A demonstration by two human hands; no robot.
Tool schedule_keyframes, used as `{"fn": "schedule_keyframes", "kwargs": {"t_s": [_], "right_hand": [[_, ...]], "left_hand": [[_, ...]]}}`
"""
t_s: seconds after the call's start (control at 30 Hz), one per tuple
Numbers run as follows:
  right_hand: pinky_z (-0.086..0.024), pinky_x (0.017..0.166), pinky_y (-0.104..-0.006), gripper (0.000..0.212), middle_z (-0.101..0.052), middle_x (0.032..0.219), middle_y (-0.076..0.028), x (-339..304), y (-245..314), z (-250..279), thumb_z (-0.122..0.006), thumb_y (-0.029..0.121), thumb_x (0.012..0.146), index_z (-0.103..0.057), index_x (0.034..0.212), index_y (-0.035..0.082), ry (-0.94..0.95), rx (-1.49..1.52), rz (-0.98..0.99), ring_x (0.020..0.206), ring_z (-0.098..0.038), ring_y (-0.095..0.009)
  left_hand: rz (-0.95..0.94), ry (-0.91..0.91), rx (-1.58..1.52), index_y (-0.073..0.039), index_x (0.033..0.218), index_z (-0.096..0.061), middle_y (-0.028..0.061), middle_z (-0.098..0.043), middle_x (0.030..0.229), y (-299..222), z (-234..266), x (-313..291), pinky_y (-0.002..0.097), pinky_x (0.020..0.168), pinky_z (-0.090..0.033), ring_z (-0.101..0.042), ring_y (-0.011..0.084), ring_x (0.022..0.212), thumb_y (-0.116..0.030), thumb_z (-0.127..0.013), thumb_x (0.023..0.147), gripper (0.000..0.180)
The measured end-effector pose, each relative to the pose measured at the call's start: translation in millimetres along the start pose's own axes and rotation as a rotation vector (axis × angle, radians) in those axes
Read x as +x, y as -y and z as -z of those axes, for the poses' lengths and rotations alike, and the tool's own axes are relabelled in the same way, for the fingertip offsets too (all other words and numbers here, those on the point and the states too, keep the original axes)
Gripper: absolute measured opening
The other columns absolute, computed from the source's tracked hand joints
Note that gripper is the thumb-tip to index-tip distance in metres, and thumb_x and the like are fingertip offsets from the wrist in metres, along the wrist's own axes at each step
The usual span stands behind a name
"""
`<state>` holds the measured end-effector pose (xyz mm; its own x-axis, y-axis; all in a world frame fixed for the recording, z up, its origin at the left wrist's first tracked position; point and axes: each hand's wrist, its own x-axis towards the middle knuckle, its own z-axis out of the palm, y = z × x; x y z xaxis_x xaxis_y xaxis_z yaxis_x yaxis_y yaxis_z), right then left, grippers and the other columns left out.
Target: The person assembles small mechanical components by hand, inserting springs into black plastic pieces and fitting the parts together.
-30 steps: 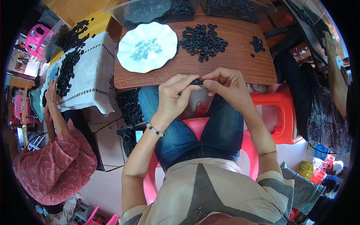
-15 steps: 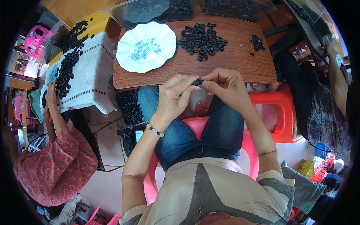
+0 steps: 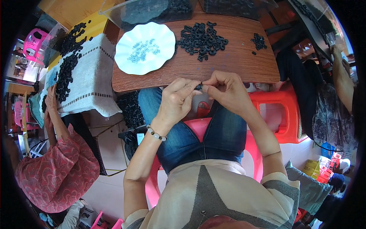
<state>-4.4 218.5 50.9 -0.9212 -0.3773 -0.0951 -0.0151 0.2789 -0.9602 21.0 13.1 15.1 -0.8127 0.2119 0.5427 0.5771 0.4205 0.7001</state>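
Note:
Between my two hands, just off the near edge of the brown wooden table (image 3: pixel 171 79), is a small black plastic part (image 3: pixel 198 87). My left hand (image 3: pixel 178 98) pinches it from the left with thumb and forefinger. The fingertips of my right hand (image 3: pixel 225 91) close on its right side; whether they also hold something tiny is hidden. On the table ahead lies a heap of similar black parts (image 3: pixel 202 40). Left of it, a white scalloped plate (image 3: pixel 167 57) bears many tiny clear or silvery pieces (image 3: pixel 143 50). A smaller cluster of black pieces (image 3: pixel 259 41) sits at the right.
Clear plastic bins (image 3: pixel 152 13) with black parts stand along the table's far edge. At left, a person in a red patterned top (image 3: pixel 61 168) works over black parts (image 3: pixel 68 70) on a cloth-covered table (image 3: pixel 91 72). A red stool (image 3: pixel 280 114) and another person (image 3: pixel 331 118) are at right.
My fingers have drawn closer together around the black part, covering more of it. The whole view has shifted slightly, and the heaps and plate look unchanged.

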Motion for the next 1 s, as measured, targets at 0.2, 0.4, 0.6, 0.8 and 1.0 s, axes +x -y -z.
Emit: {"fn": "schedule_keyframes", "kwargs": {"t_s": [0.2, 0.4, 0.6, 0.8, 1.0], "right_hand": [[-0.048, 0.058, -0.0214, 0.005, -0.065, 0.076, 0.001, -5.9, 7.5, -5.8, -0.07, 0.001, 0.093, -0.07, 0.092, -0.003, -0.052, -0.116, 0.037, 0.07, -0.059, -0.002], [-0.048, 0.059, -0.0211, 0.004, -0.066, 0.077, 0.0, -5.8, 5.4, -4.4, -0.07, 0.001, 0.094, -0.07, 0.093, -0.003, -0.057, -0.216, 0.113, 0.071, -0.061, -0.003], [-0.05, 0.059, -0.0233, 0.011, -0.072, 0.081, -0.003, 0.0, 1.4, -2.5, -0.072, 0.008, 0.093, -0.072, 0.096, -0.002, -0.013, 0.171, 0.009, 0.071, -0.066, -0.006], [-0.053, 0.063, -0.0214, 0.013, -0.073, 0.086, -0.002, 1.7, 2.2, -1.6, -0.073, 0.009, 0.094, -0.072, 0.1, -0.002, 0.026, 0.217, 0.0, 0.073, -0.068, -0.007], [-0.053, 0.062, -0.0223, 0.011, -0.073, 0.085, -0.003, 3.1, -4.2, -1.2, -0.072, 0.007, 0.093, -0.072, 0.099, -0.002, 0.022, 0.15, 0.012, 0.072, -0.068, -0.007]], "left_hand": [[-0.069, 0.046, 0.116, 0.003, 0.111, -0.07, 0.0176, -0.068, 0.096, -3.1, -1.8, -1.3, 0.0424, 0.078, -0.057, -0.067, 0.0362, 0.089, 0.009, -0.071, 0.075, 0.036], [-0.077, 0.082, 0.202, 0.003, 0.114, -0.069, 0.017, -0.068, 0.098, -8.0, 0.4, 0.1, 0.0437, 0.08, -0.056, -0.066, 0.0365, 0.091, 0.008, -0.07, 0.074, 0.04], [-0.047, -0.039, 0.102, -0.001, 0.108, -0.074, 0.0146, -0.072, 0.093, -9.5, 3.7, 5.2, 0.0373, 0.071, -0.055, -0.068, 0.0313, 0.081, 0.003, -0.077, 0.08, 0.029], [-0.042, -0.062, 0.058, -0.001, 0.109, -0.076, 0.0139, -0.074, 0.095, -5.1, 3.2, 3.7, 0.036, 0.072, -0.055, -0.07, 0.0295, 0.082, 0.0, -0.078, 0.082, 0.027], [-0.034, -0.02, 0.026, 0.0, 0.109, -0.075, 0.0145, -0.074, 0.096, 0.4, 2.2, 1.8, 0.0358, 0.073, -0.056, -0.07, 0.0293, 0.084, 0.0, -0.078, 0.082, 0.027]]}}
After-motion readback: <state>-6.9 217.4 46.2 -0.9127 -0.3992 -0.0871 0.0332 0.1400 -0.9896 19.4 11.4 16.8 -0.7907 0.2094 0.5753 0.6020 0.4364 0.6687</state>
